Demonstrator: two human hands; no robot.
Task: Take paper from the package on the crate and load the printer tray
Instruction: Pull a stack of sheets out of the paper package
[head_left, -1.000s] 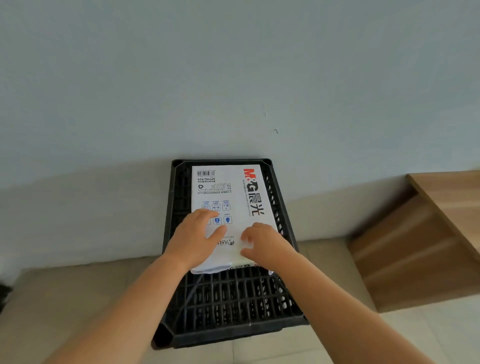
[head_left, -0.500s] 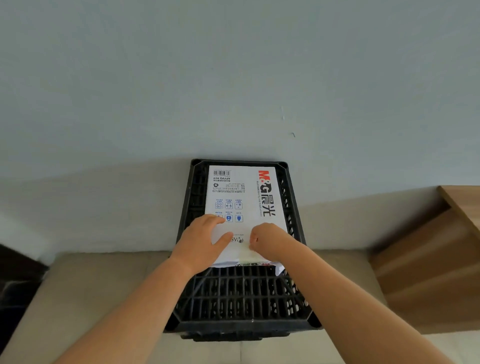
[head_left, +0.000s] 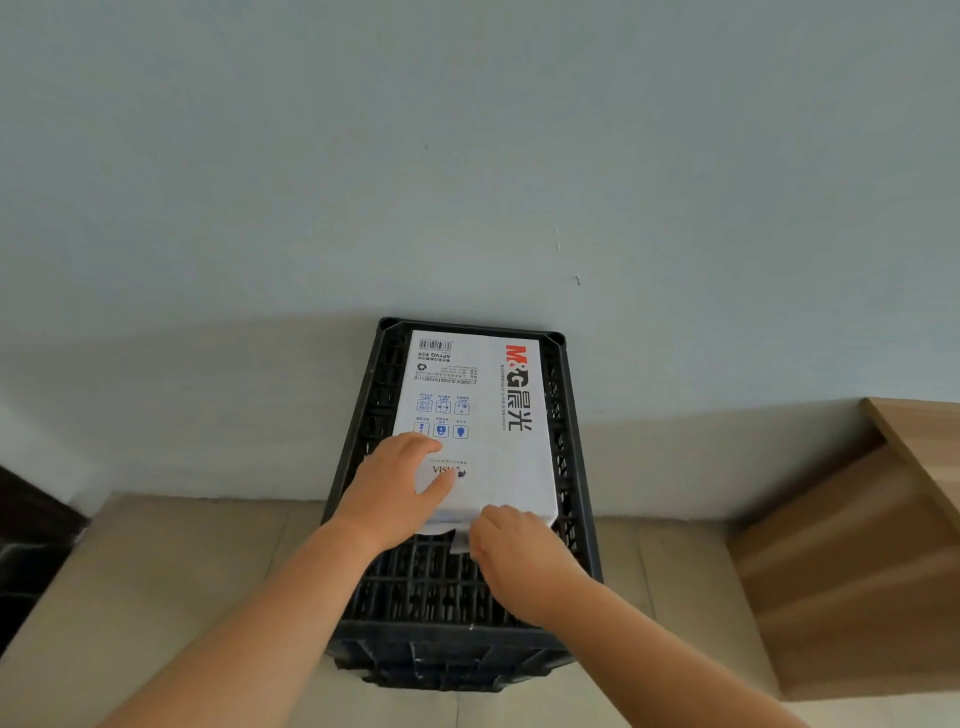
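Note:
A white paper package (head_left: 485, 410) with red and black print lies flat on a black plastic crate (head_left: 569, 457) against the wall. My left hand (head_left: 395, 488) rests flat on the package's near left part, fingers spread, pressing it down. My right hand (head_left: 514, 551) is at the package's near end, fingers curled at the wrapper's open edge, where a bit of white paper shows beside the fingers. What the fingertips pinch is hidden. No printer is in view.
A pale blue wall rises behind the crate. A wooden cabinet or desk (head_left: 857, 545) stands to the right. Beige tiled floor (head_left: 171, 582) surrounds the crate. Something dark (head_left: 31, 535) sits at the far left edge.
My right hand has slid from the top of the package down to its near end. The left hand stays on the package. The camera view has shifted.

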